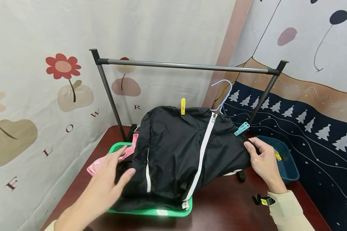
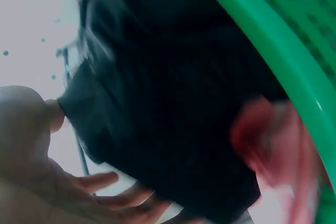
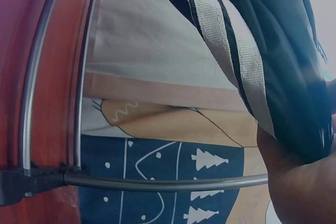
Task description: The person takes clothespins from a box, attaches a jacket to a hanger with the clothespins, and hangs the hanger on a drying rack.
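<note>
A black jacket [image 1: 173, 150] with a white zipper is spread over a green basket [image 1: 150, 212], and a light blue hanger [image 1: 224, 96] pokes out at its top. One yellow clothespin [image 1: 183, 106] and one blue clothespin [image 1: 242, 128] are on its upper edge. My right hand [image 1: 263, 157] grips the jacket's right end between thumb and fingers; the right wrist view shows white strips along that fabric. Beside the jacket's left side, my left hand [image 1: 110, 179] is held with fingers spread and thumb apart, holding nothing. Pink cloth [image 2: 278, 150] lies by the basket's rim.
A grey metal rack [image 1: 176, 65] stands behind the jacket on the dark red table [image 1: 219, 208]. At the right back sits a blue basket [image 1: 290, 166] with a yellow clothespin [image 1: 277, 155] in it. Patterned curtains rise behind and to both sides.
</note>
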Available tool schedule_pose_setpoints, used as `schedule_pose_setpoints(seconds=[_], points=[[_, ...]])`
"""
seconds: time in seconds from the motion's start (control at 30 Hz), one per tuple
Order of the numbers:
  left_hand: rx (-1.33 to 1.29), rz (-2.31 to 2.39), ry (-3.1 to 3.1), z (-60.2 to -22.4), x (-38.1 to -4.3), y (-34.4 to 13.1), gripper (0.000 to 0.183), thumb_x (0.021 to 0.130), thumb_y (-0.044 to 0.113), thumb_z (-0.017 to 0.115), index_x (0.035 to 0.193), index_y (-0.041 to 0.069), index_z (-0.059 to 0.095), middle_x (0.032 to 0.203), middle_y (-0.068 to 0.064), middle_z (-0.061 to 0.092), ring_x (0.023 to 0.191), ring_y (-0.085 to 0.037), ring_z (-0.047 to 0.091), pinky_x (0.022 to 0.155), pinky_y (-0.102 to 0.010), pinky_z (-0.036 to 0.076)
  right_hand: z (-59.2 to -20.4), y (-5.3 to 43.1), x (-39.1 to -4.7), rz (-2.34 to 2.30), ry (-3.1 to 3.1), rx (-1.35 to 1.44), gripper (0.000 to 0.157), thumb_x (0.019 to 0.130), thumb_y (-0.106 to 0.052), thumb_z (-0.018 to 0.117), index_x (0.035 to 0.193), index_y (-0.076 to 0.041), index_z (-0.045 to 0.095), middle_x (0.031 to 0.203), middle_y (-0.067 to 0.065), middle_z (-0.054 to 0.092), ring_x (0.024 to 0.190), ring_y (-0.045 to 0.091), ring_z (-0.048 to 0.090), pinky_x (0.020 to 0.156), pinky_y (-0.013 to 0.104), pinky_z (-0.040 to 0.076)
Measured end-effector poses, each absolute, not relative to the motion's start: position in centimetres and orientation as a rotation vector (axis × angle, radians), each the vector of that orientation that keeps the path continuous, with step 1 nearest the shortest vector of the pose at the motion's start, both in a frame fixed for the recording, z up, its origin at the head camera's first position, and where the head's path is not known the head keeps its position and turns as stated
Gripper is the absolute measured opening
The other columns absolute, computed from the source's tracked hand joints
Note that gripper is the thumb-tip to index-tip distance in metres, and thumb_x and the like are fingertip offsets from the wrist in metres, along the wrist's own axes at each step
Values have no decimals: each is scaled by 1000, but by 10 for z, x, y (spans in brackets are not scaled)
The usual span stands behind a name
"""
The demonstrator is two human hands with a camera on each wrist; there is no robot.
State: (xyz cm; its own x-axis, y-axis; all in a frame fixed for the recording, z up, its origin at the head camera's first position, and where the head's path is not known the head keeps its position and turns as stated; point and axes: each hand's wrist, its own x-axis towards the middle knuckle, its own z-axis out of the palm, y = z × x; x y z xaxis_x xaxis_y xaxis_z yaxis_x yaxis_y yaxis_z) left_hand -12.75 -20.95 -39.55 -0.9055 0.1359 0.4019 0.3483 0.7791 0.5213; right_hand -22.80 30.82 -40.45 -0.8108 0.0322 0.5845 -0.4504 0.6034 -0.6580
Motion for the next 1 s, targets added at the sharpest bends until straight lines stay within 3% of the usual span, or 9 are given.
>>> schedule_pose_setpoints(seconds=[0.13,0.27,0.47,0.7,1.0], points=[[-383,-879,-2663,-393,-118,-190,98,112,50,79,187,24,22,179,-14,50,160,-40,57,120,-73,54,-401,309,-228,1131,-2261,294,12,116,-12,74,111,-6,82,92,-17,74,79,5,64,73,18,51],[-408,-859,-2679,-395,-115,-170,120,102,59,89,189,27,13,186,-16,38,163,-47,52,120,-74,55,-399,311,-229,1130,-2253,264,12,116,-13,75,109,-6,82,89,-14,73,76,6,63,69,19,50],[-541,-660,-2645,-402,-116,-144,144,81,58,107,189,28,16,190,-23,25,158,-59,53,110,-83,57,-397,311,-230,1116,-2262,221,15,116,-17,74,111,-6,83,89,-14,72,77,5,63,68,18,50],[-659,-617,-2910,-401,-122,-118,138,80,55,108,186,46,20,198,-13,6,176,-62,26,114,-99,40,-398,309,-231,1084,-2287,204,19,117,-20,74,109,-6,83,93,-16,74,81,3,64,72,16,50],[-778,-424,-3094,-398,-144,-106,131,80,50,109,184,44,30,196,-17,13,172,-67,30,103,-100,46,-400,310,-225,1062,-2341,200,21,119,-23,71,113,-6,83,89,-3,75,73,5,65,67,18,52]])
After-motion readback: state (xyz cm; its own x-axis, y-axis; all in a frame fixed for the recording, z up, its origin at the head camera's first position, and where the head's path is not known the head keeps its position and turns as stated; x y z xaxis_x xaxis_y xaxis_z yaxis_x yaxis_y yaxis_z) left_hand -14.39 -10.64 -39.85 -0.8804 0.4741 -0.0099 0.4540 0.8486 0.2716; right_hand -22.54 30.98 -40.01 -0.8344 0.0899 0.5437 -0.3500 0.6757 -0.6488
